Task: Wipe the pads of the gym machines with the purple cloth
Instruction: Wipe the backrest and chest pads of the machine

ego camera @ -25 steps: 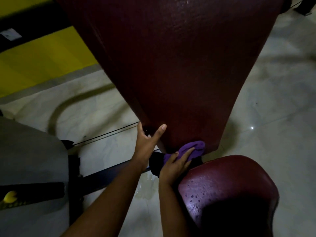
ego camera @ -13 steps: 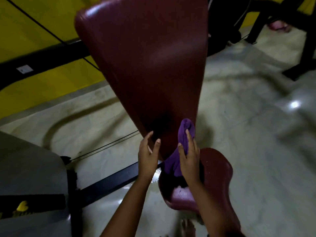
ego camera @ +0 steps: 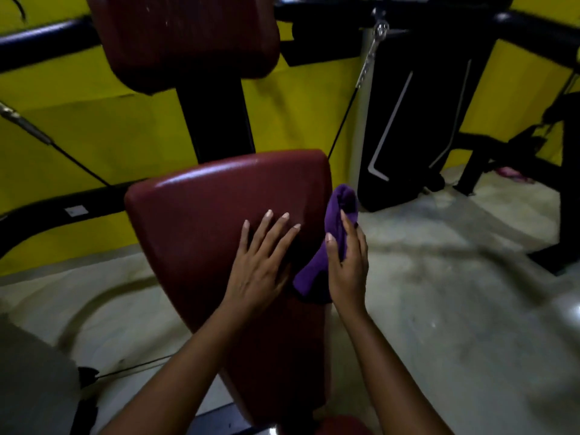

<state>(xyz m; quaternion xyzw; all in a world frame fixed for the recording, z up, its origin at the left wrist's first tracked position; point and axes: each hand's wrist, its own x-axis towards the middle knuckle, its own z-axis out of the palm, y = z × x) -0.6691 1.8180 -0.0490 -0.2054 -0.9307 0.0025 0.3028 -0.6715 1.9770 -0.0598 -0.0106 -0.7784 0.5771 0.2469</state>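
Left hand (ego camera: 260,271): lying flat on the back pad (ego camera: 201,233), fingers straight and spread, holding nothing.
Right hand (ego camera: 346,265): gripping the purple cloth (ego camera: 335,221), fingers curled round it.
Purple cloth: pressing against the back pad's right edge.
Upper pad (ego camera: 185,39): sitting above, apart.

gym, padded machine (ego camera: 226,221), cable (ego camera: 340,127)

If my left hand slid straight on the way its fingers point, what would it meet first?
The left hand lies flat on the dark red padded backrest, so it meets more pad up to the top right corner. Beyond that, perhaps the thin black cable; depth is unclear.
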